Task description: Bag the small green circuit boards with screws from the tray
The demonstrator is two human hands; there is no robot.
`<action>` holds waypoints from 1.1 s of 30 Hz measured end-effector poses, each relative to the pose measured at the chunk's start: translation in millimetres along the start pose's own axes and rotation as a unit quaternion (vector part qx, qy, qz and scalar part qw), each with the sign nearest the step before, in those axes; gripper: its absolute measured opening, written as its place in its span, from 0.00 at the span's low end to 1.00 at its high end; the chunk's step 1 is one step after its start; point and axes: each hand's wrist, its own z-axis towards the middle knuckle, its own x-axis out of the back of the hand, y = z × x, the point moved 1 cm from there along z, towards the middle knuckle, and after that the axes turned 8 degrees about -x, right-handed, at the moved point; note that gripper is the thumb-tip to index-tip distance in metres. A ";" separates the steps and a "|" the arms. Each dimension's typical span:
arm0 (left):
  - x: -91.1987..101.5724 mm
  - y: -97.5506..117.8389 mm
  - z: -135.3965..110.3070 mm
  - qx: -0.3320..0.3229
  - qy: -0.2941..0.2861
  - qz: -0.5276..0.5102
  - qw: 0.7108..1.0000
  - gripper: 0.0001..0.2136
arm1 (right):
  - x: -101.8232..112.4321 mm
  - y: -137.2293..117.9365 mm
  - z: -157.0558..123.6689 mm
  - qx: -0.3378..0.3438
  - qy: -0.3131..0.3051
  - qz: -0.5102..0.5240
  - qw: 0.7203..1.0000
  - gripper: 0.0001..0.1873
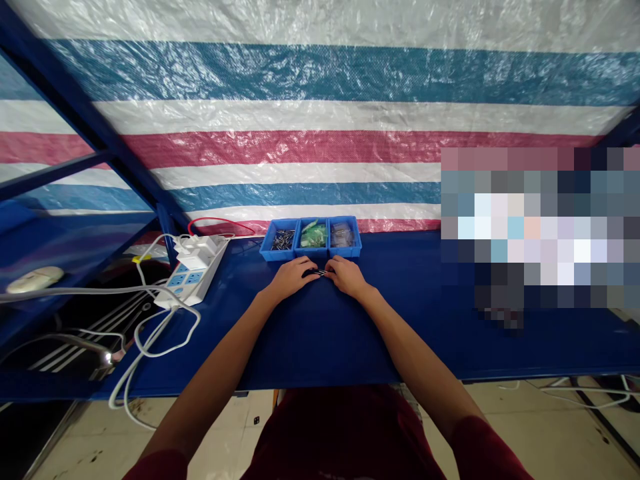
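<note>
My left hand (291, 277) and my right hand (347, 275) meet low over the blue tabletop, fingers bent inward. Between their fingertips lie a few thin, shiny metal pieces (320, 272); they are too small to name, and each hand pinches an end. Just beyond stand three joined blue bins. The left bin (279, 255) holds many loose slender metal pieces (284, 239). Green plastic bags (313, 235) fill the middle bin (311, 253). In the right bin (345, 253) are clear plastic bags (343, 235).
A white power strip (206, 288) with plugged-in adapters stands left on the blue table (320, 347), its white cables (193, 333) looping over the edge. A blue metal frame (107, 140) rises at left. Striped sheeting (300, 150) hangs behind. A blurred-out area covers the right side.
</note>
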 end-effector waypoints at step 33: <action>-7.8 -0.3 1.1 -0.028 -0.006 0.021 0.999 0.17 | 3.3 -2.2 -0.9 -0.038 0.002 -0.018 0.999 0.08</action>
